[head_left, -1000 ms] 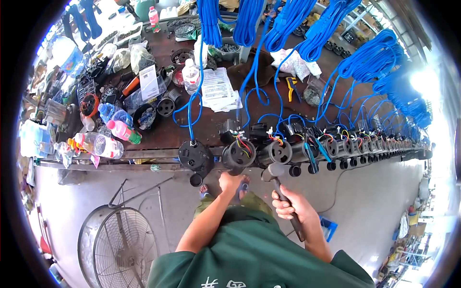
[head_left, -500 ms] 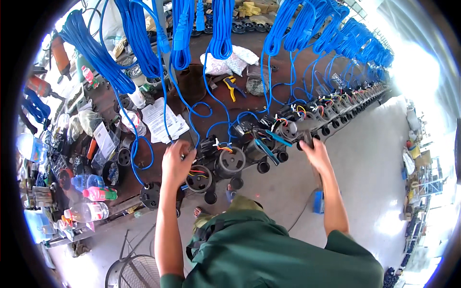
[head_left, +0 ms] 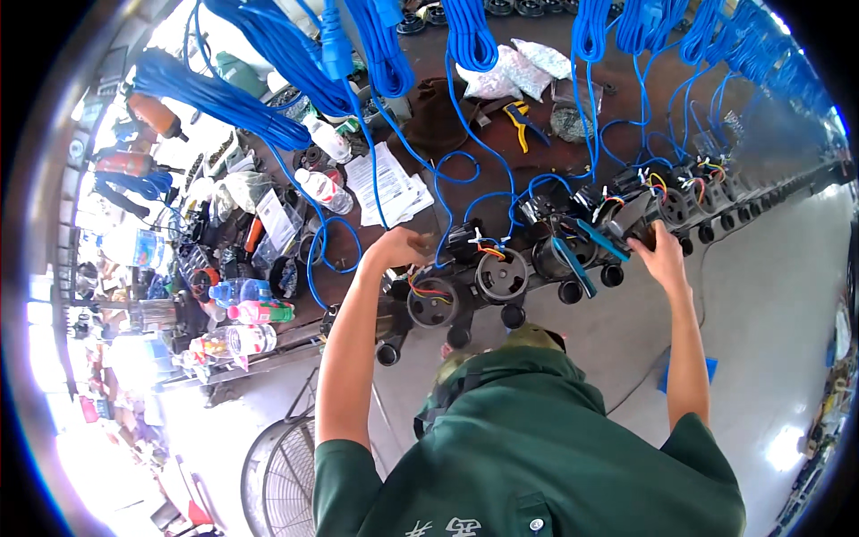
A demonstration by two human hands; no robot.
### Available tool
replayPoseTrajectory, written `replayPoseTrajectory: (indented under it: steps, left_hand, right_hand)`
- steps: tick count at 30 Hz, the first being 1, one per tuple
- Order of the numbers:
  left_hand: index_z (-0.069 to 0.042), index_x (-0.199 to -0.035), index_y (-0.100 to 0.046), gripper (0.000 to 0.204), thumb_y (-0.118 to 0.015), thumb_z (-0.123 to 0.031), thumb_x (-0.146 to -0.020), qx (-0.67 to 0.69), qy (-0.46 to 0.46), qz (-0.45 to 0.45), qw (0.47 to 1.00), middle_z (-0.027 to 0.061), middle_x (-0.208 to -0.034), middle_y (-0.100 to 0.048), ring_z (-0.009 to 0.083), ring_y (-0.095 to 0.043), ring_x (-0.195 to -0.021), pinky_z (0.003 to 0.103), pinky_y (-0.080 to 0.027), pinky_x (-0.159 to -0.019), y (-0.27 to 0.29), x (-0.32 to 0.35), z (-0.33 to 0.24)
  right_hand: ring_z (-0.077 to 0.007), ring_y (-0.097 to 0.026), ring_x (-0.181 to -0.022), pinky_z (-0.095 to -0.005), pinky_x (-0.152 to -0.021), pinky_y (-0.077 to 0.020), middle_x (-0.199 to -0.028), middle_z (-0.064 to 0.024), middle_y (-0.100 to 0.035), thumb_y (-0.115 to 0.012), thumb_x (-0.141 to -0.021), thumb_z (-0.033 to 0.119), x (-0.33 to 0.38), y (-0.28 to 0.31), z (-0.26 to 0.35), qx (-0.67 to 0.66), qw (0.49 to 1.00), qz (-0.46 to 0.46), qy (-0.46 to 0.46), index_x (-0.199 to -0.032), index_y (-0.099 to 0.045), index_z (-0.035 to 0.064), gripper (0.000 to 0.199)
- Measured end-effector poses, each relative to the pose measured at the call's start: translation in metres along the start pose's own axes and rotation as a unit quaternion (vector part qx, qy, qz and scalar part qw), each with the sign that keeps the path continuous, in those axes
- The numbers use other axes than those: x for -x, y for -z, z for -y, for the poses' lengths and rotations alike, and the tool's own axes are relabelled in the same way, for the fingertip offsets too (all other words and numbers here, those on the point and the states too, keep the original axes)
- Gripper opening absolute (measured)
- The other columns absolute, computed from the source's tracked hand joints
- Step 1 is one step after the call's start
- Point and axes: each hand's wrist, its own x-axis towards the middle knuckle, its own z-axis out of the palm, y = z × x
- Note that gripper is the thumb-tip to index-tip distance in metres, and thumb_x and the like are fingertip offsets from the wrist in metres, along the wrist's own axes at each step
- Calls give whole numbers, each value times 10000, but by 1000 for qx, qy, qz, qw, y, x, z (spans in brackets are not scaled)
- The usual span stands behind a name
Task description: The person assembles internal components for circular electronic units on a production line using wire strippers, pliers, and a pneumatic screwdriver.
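Observation:
My left hand (head_left: 400, 249) is closed, fingers curled in, at the lower end of a blue cable (head_left: 376, 183); whatever it grips is hidden. Just below it sits a dark round motor housing (head_left: 432, 302) with red and yellow wires. A second housing (head_left: 501, 276) with coloured wires and a white tie stands to its right. Teal-handled pliers (head_left: 573, 267) lie across the housings further right. My right hand (head_left: 660, 252) is closed beside the pliers, around a grey-brown object (head_left: 637, 217) whose kind I cannot make out.
Bundled blue cables (head_left: 385, 54) hang above the brown table (head_left: 501, 152). On it lie papers (head_left: 386, 190), yellow-handled pliers (head_left: 519, 125) and white bags (head_left: 510, 72). Bottles (head_left: 250, 340) crowd the left end. A floor fan (head_left: 282, 474) stands below; a row of housings (head_left: 761, 197) continues right.
The view has shifted left, so the bench and both hands appear further right. My left hand's fingers have turned inward over the wired housing; my right hand stays by the teal pliers.

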Motion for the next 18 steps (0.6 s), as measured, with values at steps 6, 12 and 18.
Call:
replayPoseTrajectory:
  steps: [6,12,18]
  left_hand:
    - [-18,-1266,-728,627,-793,-177,-662,-19,4,-111,994,192,-1066,-779,269,-756,-972,360,-589,-853,13,55,-1]
    - [-11,-1147,-778,359,-732,-101,-803,154,1,-270,951,66,-942,-768,115,-653,-788,271,-530,-732,35,111,-17]
    - [9,-1142,-769,320,-698,-100,-849,222,-16,-226,949,17,-884,-729,52,-573,-711,235,-476,-636,27,138,-41]
  right_hand:
    - [-393,-643,-961,-495,-858,-513,-971,-140,-688,-821,-888,315,1,29,86,80,976,-197,55,-1122,-627,55,400]
    - [-323,-699,-979,-423,-824,-560,-1029,-118,-723,-830,-874,275,28,-14,242,-283,940,70,177,-1071,-669,28,354]
    - [-341,-660,-1096,-444,-838,-569,-1187,-127,-618,-908,-748,374,42,-70,330,-254,933,118,226,-1262,-563,56,696]
